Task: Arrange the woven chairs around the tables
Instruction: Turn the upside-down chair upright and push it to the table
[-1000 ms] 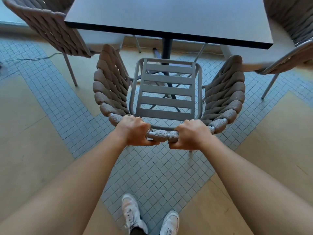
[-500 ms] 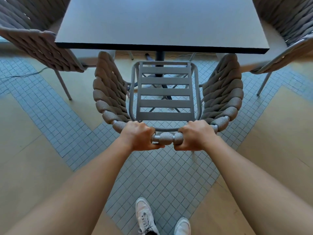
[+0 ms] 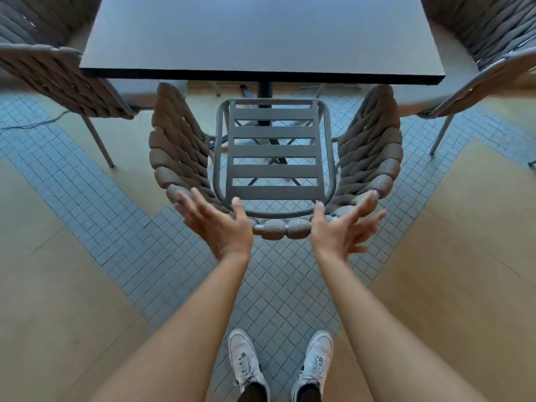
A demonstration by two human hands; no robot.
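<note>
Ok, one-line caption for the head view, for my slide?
Both hands, left and right, open behind the woven chair facing the dark table.

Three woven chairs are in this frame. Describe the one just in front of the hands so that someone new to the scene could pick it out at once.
Start at the dark square table filling the top of the view. The chair sits centred at its near edge, directly ahead of the open left hand and right hand. Unlike the left chair and right chair, it shows a bare slatted metal seat.
</note>
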